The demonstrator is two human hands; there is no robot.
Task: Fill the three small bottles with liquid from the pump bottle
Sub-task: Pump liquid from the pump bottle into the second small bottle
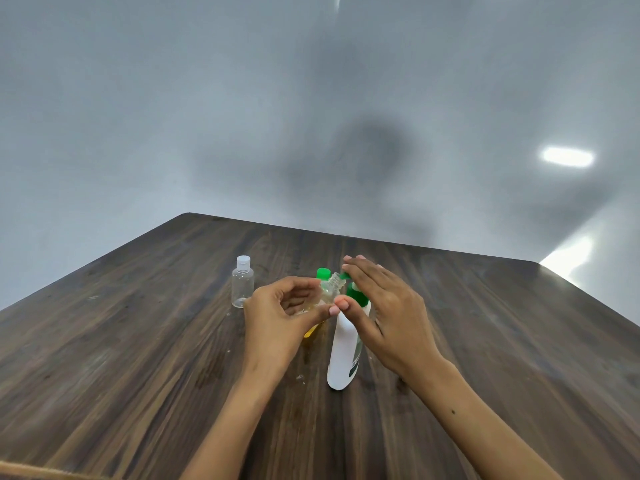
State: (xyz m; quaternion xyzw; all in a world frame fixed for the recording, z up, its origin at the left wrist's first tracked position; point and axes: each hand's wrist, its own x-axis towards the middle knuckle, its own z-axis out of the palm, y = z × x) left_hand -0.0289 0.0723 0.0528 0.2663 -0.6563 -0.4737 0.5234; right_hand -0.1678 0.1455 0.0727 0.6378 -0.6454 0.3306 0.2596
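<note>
A white pump bottle (pixel 343 355) with a green pump head stands mid-table. My right hand (pixel 384 306) lies flat on top of the pump head, fingers straight. My left hand (pixel 280 317) holds a small clear bottle (pixel 330 285), uncapped, tilted with its threaded neck up against the green nozzle. A bottle with a green cap (pixel 323 273) and yellow liquid stands behind my left hand, mostly hidden. An empty clear bottle (pixel 242 286) with a white cap stands upright further left.
The dark wooden table (pixel 138 358) reaches a grey wall at the back. Its far edge runs behind the bottles. Small wet drops lie on the wood near the pump bottle's base.
</note>
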